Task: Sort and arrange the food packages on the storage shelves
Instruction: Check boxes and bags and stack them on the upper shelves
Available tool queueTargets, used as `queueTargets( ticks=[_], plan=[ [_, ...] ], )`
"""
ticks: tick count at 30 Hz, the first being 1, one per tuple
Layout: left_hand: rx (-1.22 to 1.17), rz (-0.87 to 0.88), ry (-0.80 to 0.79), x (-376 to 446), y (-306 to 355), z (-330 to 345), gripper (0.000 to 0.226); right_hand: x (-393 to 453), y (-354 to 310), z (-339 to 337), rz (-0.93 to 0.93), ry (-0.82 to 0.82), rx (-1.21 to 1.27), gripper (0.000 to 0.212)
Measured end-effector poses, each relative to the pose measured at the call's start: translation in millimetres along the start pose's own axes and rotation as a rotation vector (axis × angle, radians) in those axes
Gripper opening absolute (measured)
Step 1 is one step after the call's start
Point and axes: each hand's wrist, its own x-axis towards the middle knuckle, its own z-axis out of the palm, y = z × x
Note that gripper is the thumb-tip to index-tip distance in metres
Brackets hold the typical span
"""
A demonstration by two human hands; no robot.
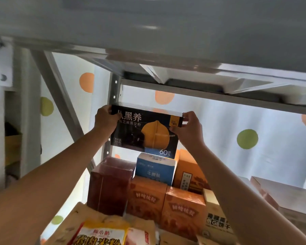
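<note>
— Where does the single view look from?

— From the person's head, tilted upward and forward into a grey metal shelf rack (210, 96); the underside of the upper shelf fills the top of the frame.

— How near is it?

— Close. Both bare forearms reach in from the bottom corners, and the left hand (105, 117) and right hand (188, 127) meet mid-frame on a black rectangular cardboard box with an orange emblem (145, 131), near the shelf's back edge.

— Any second view?

— None, so nothing is shared. The wide lens bends the shelf edges.

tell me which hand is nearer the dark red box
Left. The left hand grips the black box almost straight above the dark red box; the right hand holds its far end.
</note>
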Motion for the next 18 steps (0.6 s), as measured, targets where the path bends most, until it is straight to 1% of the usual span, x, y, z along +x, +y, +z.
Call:
queueTargets(
  ticks=[3, 6, 8, 9, 13, 15, 18],
  plan=[
    [0.019, -0.084, -0.031, -6, -9, 4, 0.027, -4, 6, -2, -0.002, -0.108, -0.139, 0.051],
    [0.097, -0.195, -0.077, -5, -25, 5, 0.052, -10, 17, -1, 0.012, -0.222, -0.251, 0.047],
    [0.173, -0.246, -0.072, -7, -36, 3, 0.066, -15, 24, 2, 0.025, -0.295, -0.301, 0.041],
    [0.201, -0.262, -0.073, -8, -40, 2, 0.07, -17, 27, 4, 0.028, -0.328, -0.321, 0.037],
    [0.27, -0.311, -0.099, -13, -51, -4, 0.061, -22, 32, 11, 0.06, -0.494, -0.385, 0.023],
    [0.315, -0.322, -0.123, -15, -52, -5, 0.058, -23, 32, 14, 0.097, -0.571, -0.406, 0.021],
    [0.376, -0.329, -0.15, -18, -48, -2, 0.058, -23, 28, 14, 0.102, -0.594, -0.422, 0.022]
  ],
)
